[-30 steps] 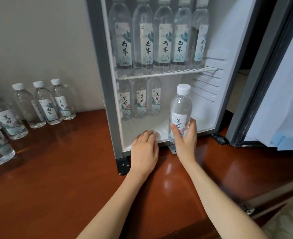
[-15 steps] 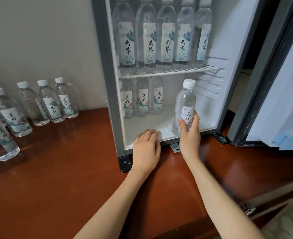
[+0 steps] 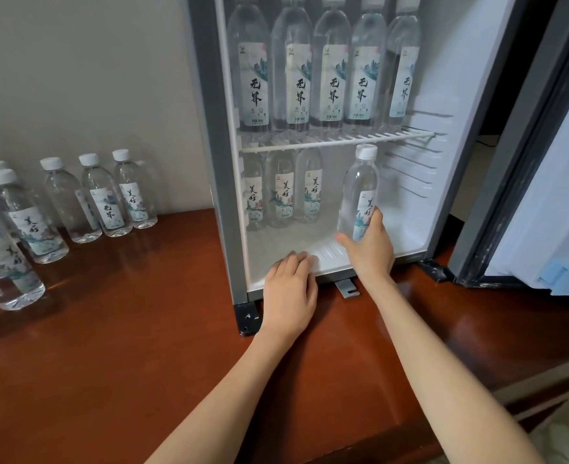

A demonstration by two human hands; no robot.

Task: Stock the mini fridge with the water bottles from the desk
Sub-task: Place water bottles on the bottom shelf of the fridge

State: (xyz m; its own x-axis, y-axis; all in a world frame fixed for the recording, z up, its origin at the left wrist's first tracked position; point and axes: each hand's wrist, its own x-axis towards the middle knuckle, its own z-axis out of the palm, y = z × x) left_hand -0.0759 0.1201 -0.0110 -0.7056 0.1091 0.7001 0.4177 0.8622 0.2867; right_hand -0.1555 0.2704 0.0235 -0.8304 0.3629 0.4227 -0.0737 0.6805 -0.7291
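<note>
The mini fridge [image 3: 216, 162] stands open on the wooden desk [image 3: 125, 329]. My right hand [image 3: 368, 247] grips the lower part of a small white-capped water bottle [image 3: 360, 182], upright on the fridge floor at the right of the lower compartment. My left hand [image 3: 289, 289] rests flat on the fridge's front bottom edge, fingers relaxed. Three small bottles [image 3: 284, 189] stand at the back of the lower compartment. Several tall bottles [image 3: 330, 68] fill the wire shelf [image 3: 336, 140] above. Several small bottles [image 3: 102, 192] stand on the desk to the left.
The fridge door [image 3: 544, 162] hangs open at the right. A grey wall runs behind the desk bottles. A small metal bracket [image 3: 346, 288] sticks out under the fridge's front edge.
My right hand has pushed the bottle from the fridge's front edge further inside, toward the back right of the lower compartment. The left hand has stayed on the front edge.
</note>
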